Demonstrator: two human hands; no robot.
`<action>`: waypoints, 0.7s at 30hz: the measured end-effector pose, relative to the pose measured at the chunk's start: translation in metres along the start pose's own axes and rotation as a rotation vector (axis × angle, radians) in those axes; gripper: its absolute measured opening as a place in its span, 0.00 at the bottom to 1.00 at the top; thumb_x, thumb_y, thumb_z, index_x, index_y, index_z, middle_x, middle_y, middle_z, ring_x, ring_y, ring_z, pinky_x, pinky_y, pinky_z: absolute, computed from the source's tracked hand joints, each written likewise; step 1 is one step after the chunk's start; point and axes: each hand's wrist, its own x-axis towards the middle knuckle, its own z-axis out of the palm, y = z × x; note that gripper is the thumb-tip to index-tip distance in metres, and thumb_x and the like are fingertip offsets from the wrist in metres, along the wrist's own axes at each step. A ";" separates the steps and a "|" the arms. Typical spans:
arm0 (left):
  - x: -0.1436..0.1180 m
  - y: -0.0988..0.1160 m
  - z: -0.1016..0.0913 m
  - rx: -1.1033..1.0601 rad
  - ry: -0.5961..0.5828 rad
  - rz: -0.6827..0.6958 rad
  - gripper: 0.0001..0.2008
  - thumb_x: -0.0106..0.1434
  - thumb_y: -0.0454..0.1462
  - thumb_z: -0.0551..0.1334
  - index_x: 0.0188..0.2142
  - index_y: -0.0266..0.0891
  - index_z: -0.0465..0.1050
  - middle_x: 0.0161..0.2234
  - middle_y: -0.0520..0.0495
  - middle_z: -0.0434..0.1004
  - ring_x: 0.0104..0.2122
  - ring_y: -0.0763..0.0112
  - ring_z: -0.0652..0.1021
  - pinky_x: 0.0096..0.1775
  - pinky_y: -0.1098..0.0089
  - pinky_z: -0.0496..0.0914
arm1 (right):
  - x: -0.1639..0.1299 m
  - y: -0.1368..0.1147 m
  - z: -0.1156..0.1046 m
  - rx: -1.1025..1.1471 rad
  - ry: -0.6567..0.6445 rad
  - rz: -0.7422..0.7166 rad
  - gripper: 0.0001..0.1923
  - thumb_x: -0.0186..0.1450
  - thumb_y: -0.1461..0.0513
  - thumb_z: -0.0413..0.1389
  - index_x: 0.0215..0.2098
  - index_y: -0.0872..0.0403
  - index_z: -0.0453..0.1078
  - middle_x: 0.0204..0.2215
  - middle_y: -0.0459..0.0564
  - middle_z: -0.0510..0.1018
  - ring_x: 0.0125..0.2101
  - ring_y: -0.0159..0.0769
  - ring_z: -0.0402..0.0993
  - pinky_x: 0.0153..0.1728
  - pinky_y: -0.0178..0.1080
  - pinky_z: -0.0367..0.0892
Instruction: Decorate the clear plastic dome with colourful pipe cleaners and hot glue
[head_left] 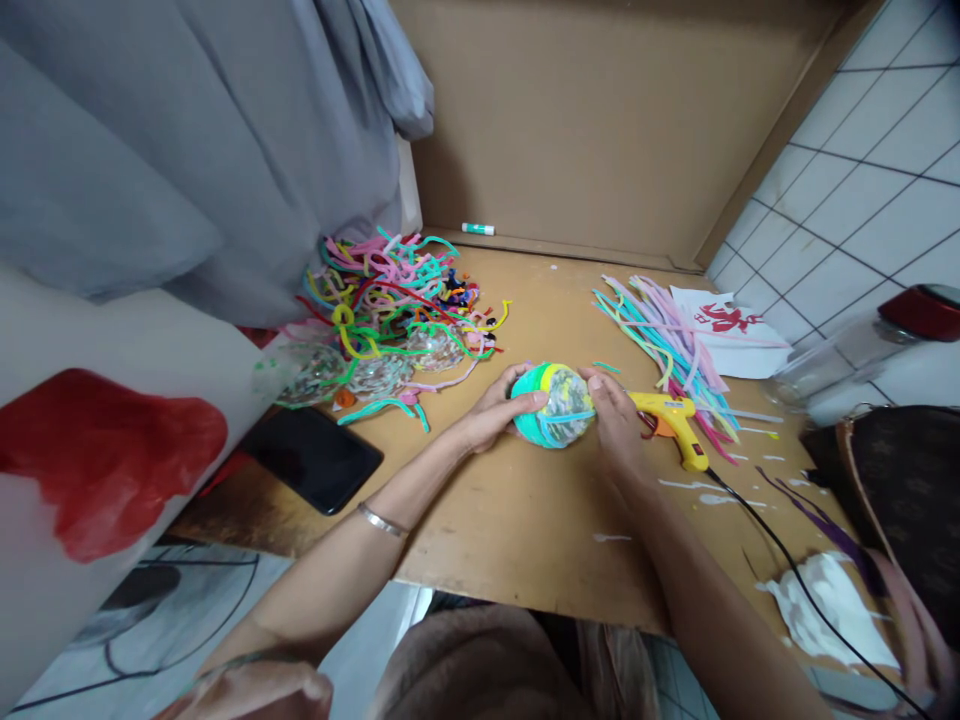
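Both hands, left hand (495, 410) and right hand (616, 420), cup a round ball wrapped in teal and yellow pipe cleaners (553, 405); yellow glue gun (675, 418) just beside the right hand on the brown table (525, 510).

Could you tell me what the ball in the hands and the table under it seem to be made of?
The ball looks like crinkled clear plastic, glossy, banded with fuzzy teal and yellow craft stems; both hands cup it. The table looks like bare brown board, matte, flecked with white glue drips.
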 end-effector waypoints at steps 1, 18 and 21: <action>0.000 0.001 0.001 0.008 0.016 -0.003 0.37 0.46 0.46 0.73 0.55 0.43 0.65 0.53 0.41 0.71 0.41 0.63 0.77 0.32 0.72 0.73 | -0.002 -0.003 0.000 -0.002 0.049 -0.006 0.20 0.63 0.48 0.55 0.45 0.51 0.72 0.42 0.53 0.79 0.44 0.45 0.75 0.48 0.50 0.70; -0.003 0.002 0.006 0.127 0.138 0.101 0.36 0.51 0.51 0.69 0.55 0.40 0.64 0.48 0.42 0.73 0.38 0.65 0.76 0.32 0.71 0.73 | -0.027 -0.038 0.007 -0.450 -0.005 -0.427 0.14 0.70 0.61 0.43 0.25 0.49 0.55 0.25 0.44 0.63 0.29 0.36 0.62 0.32 0.41 0.58; -0.003 0.002 0.006 0.141 0.148 0.110 0.35 0.51 0.51 0.69 0.55 0.40 0.64 0.47 0.43 0.73 0.38 0.67 0.76 0.32 0.72 0.73 | -0.027 -0.036 0.007 -0.474 0.020 -0.506 0.12 0.69 0.61 0.48 0.27 0.50 0.59 0.25 0.44 0.66 0.29 0.36 0.64 0.33 0.40 0.59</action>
